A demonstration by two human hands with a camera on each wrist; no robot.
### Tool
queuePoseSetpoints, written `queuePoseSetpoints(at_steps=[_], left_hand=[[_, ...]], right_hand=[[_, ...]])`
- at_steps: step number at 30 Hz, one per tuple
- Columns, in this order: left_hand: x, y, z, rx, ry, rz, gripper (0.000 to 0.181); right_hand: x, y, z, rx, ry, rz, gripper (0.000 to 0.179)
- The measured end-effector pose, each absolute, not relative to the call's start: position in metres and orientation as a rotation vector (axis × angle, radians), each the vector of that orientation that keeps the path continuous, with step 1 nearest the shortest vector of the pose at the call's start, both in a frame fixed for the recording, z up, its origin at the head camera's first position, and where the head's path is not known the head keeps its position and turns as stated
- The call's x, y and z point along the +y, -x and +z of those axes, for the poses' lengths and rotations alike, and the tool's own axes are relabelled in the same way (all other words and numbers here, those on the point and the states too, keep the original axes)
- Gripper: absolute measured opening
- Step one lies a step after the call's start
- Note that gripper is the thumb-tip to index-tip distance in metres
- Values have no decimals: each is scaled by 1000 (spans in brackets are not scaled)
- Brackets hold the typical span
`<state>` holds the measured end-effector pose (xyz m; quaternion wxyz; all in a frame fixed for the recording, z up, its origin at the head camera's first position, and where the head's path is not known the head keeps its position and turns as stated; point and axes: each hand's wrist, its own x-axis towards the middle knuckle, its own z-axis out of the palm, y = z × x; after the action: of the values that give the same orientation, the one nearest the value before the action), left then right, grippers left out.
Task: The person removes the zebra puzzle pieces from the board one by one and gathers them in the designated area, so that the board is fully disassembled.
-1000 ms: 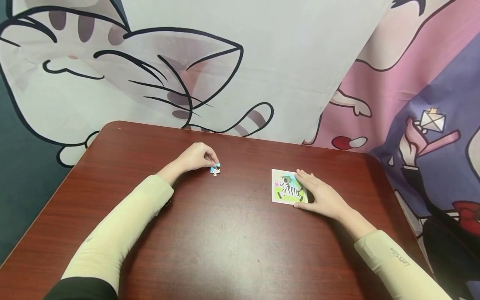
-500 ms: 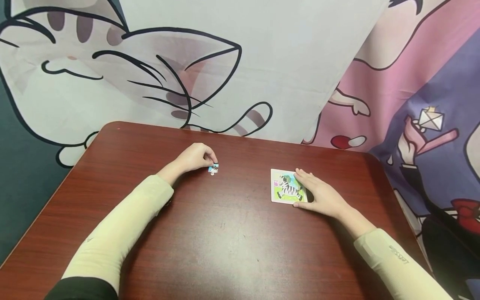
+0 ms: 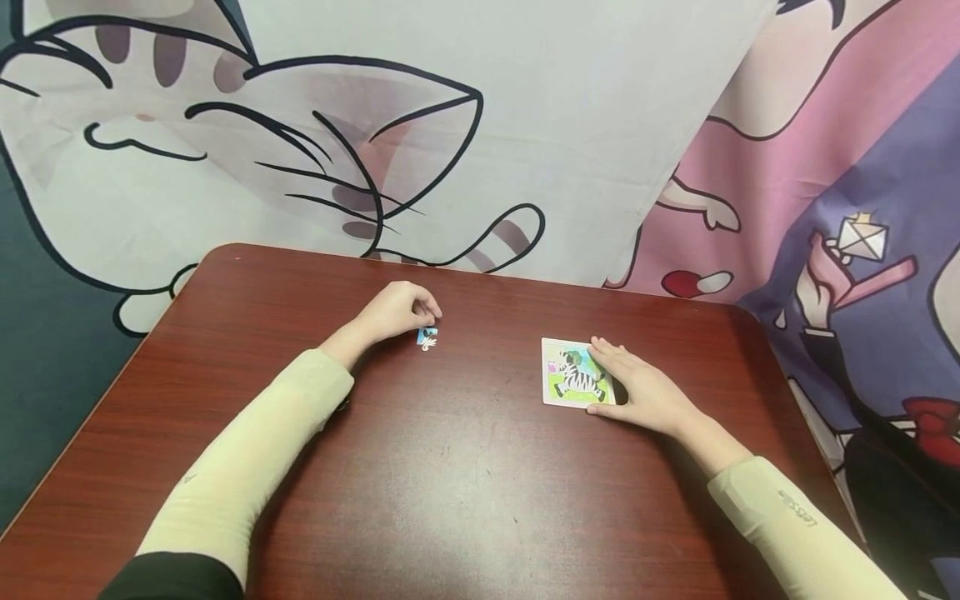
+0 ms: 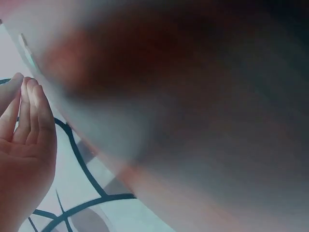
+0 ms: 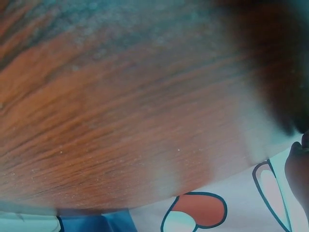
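small piece by the left hand, zebra card by the right hand

the small piece, blue at its far end and white with black toward the person, lies just on the near side of the left fingertips. its slightly longer axis seems to run toward the person, though it is too small to be sure. the left hand is far nearer to it than the right. the left hand is narrow, thumb and fingertips drawn together; i cannot tell whether they touch or pinch the piece.

the zebra card lies flat on the surface, to the right of the piece and well apart from it. the right hand is wide there, fingers over the card's far right corner and thumb at its near edge.
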<state>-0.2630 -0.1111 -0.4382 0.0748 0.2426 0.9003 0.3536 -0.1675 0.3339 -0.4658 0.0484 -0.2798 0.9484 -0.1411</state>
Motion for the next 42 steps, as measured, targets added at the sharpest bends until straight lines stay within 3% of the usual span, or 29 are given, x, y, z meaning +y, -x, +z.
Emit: queuePoseSetpoints(at_steps=[30, 42], left_hand=[[25, 256, -430, 2545, -942, 1069, 10], [60, 250, -432, 2535, -928, 1050, 11]], right_hand=[[333, 166, -466, 2878, 825, -473, 105], [331, 165, -464, 2886, 815, -502, 104]])
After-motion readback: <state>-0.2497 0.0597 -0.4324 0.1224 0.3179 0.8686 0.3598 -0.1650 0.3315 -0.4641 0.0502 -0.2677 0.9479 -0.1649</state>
